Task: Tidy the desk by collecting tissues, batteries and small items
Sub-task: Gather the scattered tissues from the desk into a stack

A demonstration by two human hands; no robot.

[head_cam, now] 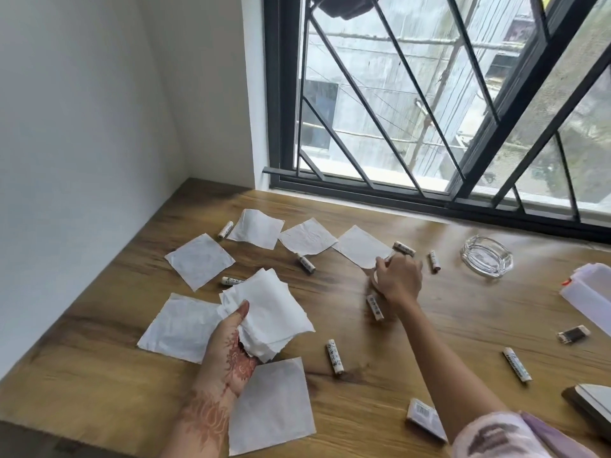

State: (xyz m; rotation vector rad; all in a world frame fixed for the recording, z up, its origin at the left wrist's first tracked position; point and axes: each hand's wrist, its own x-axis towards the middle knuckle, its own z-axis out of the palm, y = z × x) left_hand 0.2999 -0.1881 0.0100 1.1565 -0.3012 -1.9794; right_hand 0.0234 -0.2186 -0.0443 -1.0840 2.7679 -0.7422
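the left hand (228, 345) grips a stack of tissues (264, 312) just above the counter (413, 352), and the right hand (398, 279) pinches the near corner of a single tissue (362, 246) that lies flat toward the window. other tissues (200, 261) lie flat around the left hand, with batteries (335, 356) scattered among them on the bare wood. the glass ashtray (486, 256) stands right of the right hand, the wood showing through its bowl, and a white box (591, 292) is cut off at the right edge, so i cannot tell its contents.

Barred window (429, 104) beside a white wall (82, 127).
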